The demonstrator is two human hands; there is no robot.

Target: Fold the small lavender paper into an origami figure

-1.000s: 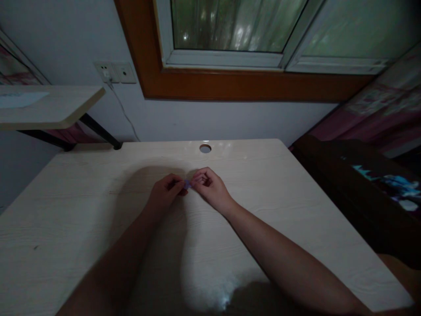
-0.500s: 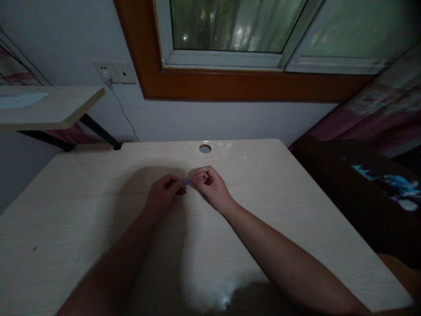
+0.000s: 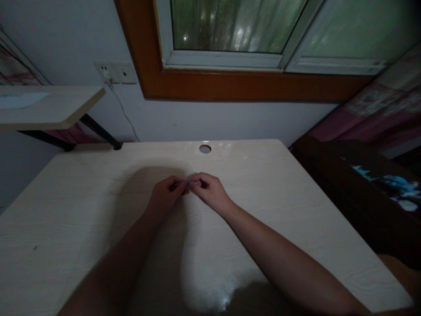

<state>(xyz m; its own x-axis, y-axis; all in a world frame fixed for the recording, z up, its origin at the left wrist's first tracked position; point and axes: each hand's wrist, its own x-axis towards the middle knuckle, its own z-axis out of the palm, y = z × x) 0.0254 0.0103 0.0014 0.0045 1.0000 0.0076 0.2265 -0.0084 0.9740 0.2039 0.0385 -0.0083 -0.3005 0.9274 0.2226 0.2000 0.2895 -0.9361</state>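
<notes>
The left hand (image 3: 163, 192) pinches a small purple strip (image 3: 187, 183) between thumb and fingers; the right hand (image 3: 212, 190) pinches it too, close beside. The strip sits between them, over the tabletop (image 3: 263, 188), near the hole (image 3: 205, 149).

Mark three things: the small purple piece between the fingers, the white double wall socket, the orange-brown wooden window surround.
Small purple piece (image 3: 187, 184): head view, its exposed middle.
White double wall socket (image 3: 115, 73): head view, between its two plates.
Orange-brown wooden window surround (image 3: 213, 86): head view, lower rail.
</notes>
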